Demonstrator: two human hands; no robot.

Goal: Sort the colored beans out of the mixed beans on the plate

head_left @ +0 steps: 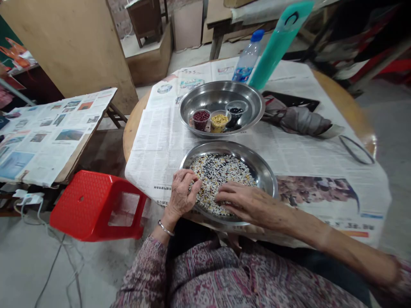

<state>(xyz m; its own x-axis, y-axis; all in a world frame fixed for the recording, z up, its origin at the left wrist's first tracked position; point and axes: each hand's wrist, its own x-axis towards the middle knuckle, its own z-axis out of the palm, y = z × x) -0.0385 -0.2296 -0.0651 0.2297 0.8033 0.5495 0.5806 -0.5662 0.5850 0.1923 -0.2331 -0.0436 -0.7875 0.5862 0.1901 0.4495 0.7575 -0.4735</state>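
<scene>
A steel basin (271,179) close to me holds a spread layer of mixed grains (221,171), mostly white with yellow and dark bits. At its left rim is my left hand (183,192), fingers curled and thumb bent toward them; what lies in the fingers is hidden. My right hand (244,201) reaches over the near right side, its fingers stretched and slightly apart, tips among the grains. Behind stands a second steel basin (221,90) with three clear cups: dark red beans (201,119), yellow grains (219,120) and black beans (236,112).
Newspaper (154,145) covers the round table. A water bottle (246,60), a tall teal container (279,47) and a folded grey umbrella (298,120) stand or lie beyond. A red stool (86,205) and another newspaper-covered table (48,132) are left, with cables (61,248) on the floor.
</scene>
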